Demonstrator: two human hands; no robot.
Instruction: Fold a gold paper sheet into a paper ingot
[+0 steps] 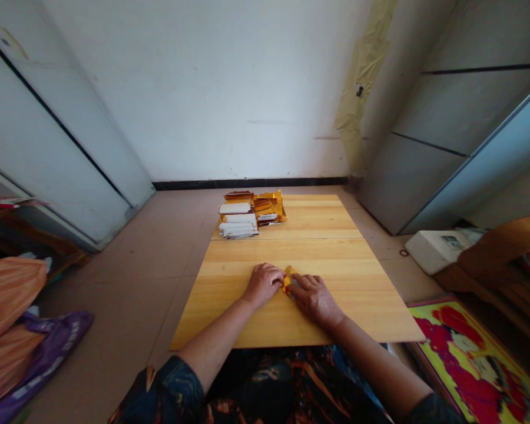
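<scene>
A small piece of gold-coloured paper (288, 275), partly folded, lies on the wooden table between my two hands. My left hand (264, 285) has its fingers bent and pinched at the paper's left edge. From the other side, my right hand (315, 299) holds the paper's right part, its fingers close together and pressed to it. My fingers cover much of the paper, so its full shape is hidden. Toward the far left of the table sit stacks of white-backed sheets (238, 227) and gold sheets (269, 206).
The light wooden table (362, 277) stands before a white wall (238, 88). On the floor at right are a white box (437, 248) and a colourful picture board (477, 359). Orange and purple bags (57, 341) lie at left. A grey cabinet (424, 147) rises at right.
</scene>
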